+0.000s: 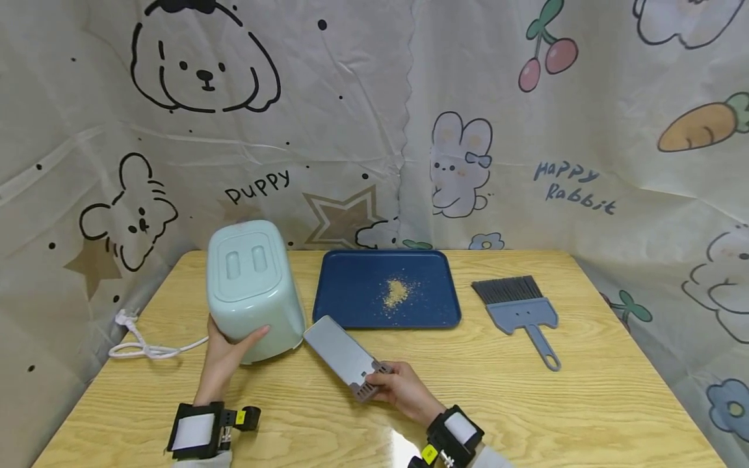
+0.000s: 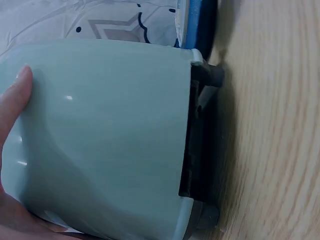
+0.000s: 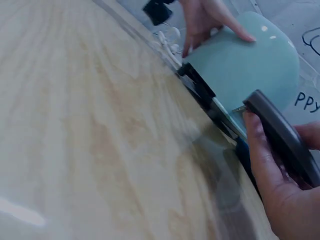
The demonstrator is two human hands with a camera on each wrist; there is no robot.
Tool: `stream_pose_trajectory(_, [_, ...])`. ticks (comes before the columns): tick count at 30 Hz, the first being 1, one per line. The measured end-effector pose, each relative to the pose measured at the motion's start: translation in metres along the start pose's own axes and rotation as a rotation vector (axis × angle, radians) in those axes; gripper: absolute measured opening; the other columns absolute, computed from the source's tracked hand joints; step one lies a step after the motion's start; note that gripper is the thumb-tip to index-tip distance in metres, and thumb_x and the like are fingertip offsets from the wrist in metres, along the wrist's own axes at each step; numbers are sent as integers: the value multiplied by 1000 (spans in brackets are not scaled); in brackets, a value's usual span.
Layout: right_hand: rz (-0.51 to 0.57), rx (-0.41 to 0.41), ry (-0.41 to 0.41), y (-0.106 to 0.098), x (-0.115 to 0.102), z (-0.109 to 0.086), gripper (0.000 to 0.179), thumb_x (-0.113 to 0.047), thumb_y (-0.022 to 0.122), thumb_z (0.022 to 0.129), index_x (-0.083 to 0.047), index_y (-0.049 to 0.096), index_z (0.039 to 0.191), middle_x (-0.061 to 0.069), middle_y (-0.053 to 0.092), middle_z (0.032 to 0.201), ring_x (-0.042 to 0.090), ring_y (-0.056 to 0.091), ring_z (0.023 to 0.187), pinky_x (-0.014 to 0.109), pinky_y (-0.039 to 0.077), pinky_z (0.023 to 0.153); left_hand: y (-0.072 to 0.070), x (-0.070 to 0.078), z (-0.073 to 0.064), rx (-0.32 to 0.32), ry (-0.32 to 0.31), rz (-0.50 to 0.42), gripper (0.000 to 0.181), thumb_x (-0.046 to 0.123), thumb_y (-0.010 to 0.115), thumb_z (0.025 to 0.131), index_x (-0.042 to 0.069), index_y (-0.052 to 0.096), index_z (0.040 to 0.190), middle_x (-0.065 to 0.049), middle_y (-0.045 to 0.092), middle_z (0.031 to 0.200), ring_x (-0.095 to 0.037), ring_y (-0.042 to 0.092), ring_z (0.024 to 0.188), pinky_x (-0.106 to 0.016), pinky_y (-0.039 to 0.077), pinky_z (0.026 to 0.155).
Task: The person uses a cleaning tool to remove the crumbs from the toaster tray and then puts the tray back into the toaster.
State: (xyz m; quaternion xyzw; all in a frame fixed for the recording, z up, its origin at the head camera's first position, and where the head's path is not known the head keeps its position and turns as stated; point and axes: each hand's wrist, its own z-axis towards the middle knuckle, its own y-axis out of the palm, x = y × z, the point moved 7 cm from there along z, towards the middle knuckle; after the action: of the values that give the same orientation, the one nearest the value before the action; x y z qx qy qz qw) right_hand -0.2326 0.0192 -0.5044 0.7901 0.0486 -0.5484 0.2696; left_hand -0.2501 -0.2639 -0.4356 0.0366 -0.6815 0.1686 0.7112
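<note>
A pale green toaster [image 1: 255, 312] with a lid on top stands at the left of the wooden table. My left hand [image 1: 227, 354] grips its near end, thumb spread across the side. In the left wrist view the toaster's dark base and feet [image 2: 214, 76] show close to the tabletop. My right hand [image 1: 404, 392] holds a flat silver crumb tray [image 1: 341, 351] by its grey slotted end, thumb on top. The tray is tilted above the table, its far end near the toaster's lower right corner. From the right wrist, the crumb tray [image 3: 280, 132] appears edge-on.
Behind the crumb tray lies a dark blue rectangular tray [image 1: 345, 286] with a small heap of tan crumbs [image 1: 396, 294]. A blue-grey brush [image 1: 521, 315] with dark bristles lies to the right. The toaster's white cord [image 1: 153, 351] is bundled at the left edge. Printed cloth [image 1: 351, 117] hangs behind.
</note>
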Motion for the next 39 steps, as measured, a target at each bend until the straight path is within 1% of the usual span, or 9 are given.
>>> stream_pose_trajectory(4, [-27, -3, 39, 6, 7, -3, 39, 3, 51, 84, 21, 41, 117, 16, 57, 100, 25, 60, 92, 34, 49, 81, -1, -15, 6, 20, 49, 29, 97, 19, 72, 75, 23, 1, 141, -12, 21, 140, -28, 19, 129, -47, 14, 106])
stream_pose_trajectory(7, [-22, -13, 58, 11, 13, -6, 35, 5, 51, 84, 22, 42, 114, 15, 57, 94, 22, 61, 87, 32, 50, 79, -1, -15, 4, 28, 49, 44, 98, 23, 72, 75, 23, 0, 142, -13, 20, 141, -29, 18, 130, -49, 13, 106])
stream_pose_trajectory(11, [-31, -43, 65, 20, 23, -8, 31, 7, 51, 82, 22, 45, 109, 14, 58, 90, 20, 62, 84, 32, 51, 77, -1, -3, -4, 55, -2, 57, 102, 26, 73, 73, 19, -1, 142, -17, 20, 140, -34, 19, 129, -52, 15, 105])
stream_pose_trajectory(15, [-39, -49, 68, 30, 31, -6, 28, 9, 52, 80, 21, 48, 105, 13, 60, 89, 21, 62, 84, 33, 51, 76, 0, -3, -5, 73, -29, 88, 102, 26, 72, 74, 14, -3, 142, -18, 21, 140, -34, 19, 129, -51, 16, 105])
stream_pose_trajectory(18, [-52, -33, 78, 35, 36, -4, 27, 10, 52, 79, 20, 49, 104, 13, 61, 88, 22, 62, 83, 33, 51, 75, 1, -2, -5, 64, -28, 94, 102, 26, 71, 75, 13, -5, 142, -20, 19, 141, -35, 17, 130, -51, 15, 105])
stream_pose_trajectory(21, [-54, -21, 86, 40, 41, -2, 27, 11, 52, 80, 20, 49, 105, 14, 61, 89, 23, 62, 84, 34, 51, 75, 2, -3, -7, 84, -11, 102, 101, 28, 71, 76, 13, -4, 142, -22, 19, 141, -37, 18, 129, -53, 14, 105])
stream_pose_trajectory(25, [-31, -5, 98, 48, 44, -1, 28, 11, 52, 80, 20, 48, 106, 15, 59, 91, 24, 61, 86, 36, 51, 77, 4, -2, -10, 104, -19, 125, 103, 33, 71, 75, 11, -4, 142, -22, 21, 140, -38, 19, 129, -54, 16, 104])
stream_pose_trajectory(31, [-33, 0, 141, 53, 45, -6, 28, 9, 51, 82, 18, 48, 108, 15, 57, 93, 21, 61, 86, 34, 51, 77, 6, 0, -12, 84, -48, 150, 102, 30, 70, 76, 11, -6, 142, -23, 20, 140, -38, 20, 129, -53, 17, 104])
stream_pose_trajectory(39, [23, 6, 129, 57, 47, -5, 27, 8, 51, 83, 16, 48, 108, 13, 57, 91, 19, 60, 84, 34, 51, 77, 9, 1, -13, 64, -68, 160, 105, 31, 69, 77, 12, -11, 141, -23, 16, 142, -38, 16, 130, -54, 15, 104])
